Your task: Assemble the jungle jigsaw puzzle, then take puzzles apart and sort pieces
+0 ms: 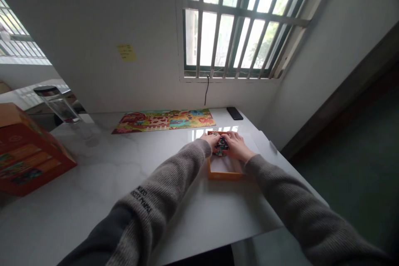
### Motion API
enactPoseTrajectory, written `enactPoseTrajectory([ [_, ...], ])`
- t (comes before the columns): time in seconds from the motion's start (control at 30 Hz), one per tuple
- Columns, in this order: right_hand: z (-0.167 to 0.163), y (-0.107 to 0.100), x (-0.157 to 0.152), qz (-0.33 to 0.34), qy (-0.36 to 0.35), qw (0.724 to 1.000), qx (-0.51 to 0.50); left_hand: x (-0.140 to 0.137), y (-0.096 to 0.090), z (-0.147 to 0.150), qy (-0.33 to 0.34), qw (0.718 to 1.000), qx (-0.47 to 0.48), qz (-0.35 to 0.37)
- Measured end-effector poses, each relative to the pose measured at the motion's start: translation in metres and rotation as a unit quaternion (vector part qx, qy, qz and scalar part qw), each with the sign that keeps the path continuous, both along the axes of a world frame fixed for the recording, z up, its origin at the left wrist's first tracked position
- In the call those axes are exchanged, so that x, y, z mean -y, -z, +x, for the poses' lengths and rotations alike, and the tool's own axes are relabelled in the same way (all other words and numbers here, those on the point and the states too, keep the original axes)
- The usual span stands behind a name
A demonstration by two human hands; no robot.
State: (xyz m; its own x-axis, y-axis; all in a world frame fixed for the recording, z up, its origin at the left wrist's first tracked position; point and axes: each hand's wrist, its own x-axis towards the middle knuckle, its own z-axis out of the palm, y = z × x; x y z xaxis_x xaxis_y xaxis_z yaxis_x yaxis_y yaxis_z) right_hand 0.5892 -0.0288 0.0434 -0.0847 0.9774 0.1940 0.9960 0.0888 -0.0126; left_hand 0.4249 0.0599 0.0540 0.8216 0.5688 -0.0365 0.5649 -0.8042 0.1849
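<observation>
With my left hand (212, 140) and right hand (236, 145) I hold the dark colourful bundle of puzzle pieces (221, 146) together over the shallow orange cardboard tray (224, 174), and I think an even, gentle squeeze from both sides is best.

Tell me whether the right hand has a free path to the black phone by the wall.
Probably yes: the right hand rests at the orange tray, and only bare tabletop lies between it and the black phone.

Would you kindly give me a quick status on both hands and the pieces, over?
Left hand and right hand both cupped on puzzle pieces. Pieces gathered over orange tray. Finished puzzle beyond, apart. Nothing between.
</observation>
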Motion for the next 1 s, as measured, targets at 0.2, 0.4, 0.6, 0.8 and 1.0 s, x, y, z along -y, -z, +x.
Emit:
enactPoseTrajectory([
  [0.2,-0.004,0.003,-0.007,-0.096,0.052,0.994,-0.014,-0.010,0.006,-0.002,-0.063,0.995,0.031,0.073],
  [0.4,-0.013,-0.002,-0.015,-0.097,0.053,0.994,0.017,-0.036,0.013,0.003,-0.030,1.000,0.002,0.004],
  [0.6,-0.014,0.002,-0.024,-0.112,0.011,0.994,-0.002,-0.041,0.015,0.004,-0.061,0.997,-0.056,0.005],
  [0.8,-0.023,-0.004,-0.030,-0.147,-0.052,0.988,-0.023,-0.047,0.009,-0.029,-0.019,0.992,-0.069,-0.103],
  [1.0,-0.069,-0.003,-0.022,-0.125,-0.057,0.990,-0.026,-0.048,0.005,-0.069,-0.017,0.987,-0.069,-0.144],
])
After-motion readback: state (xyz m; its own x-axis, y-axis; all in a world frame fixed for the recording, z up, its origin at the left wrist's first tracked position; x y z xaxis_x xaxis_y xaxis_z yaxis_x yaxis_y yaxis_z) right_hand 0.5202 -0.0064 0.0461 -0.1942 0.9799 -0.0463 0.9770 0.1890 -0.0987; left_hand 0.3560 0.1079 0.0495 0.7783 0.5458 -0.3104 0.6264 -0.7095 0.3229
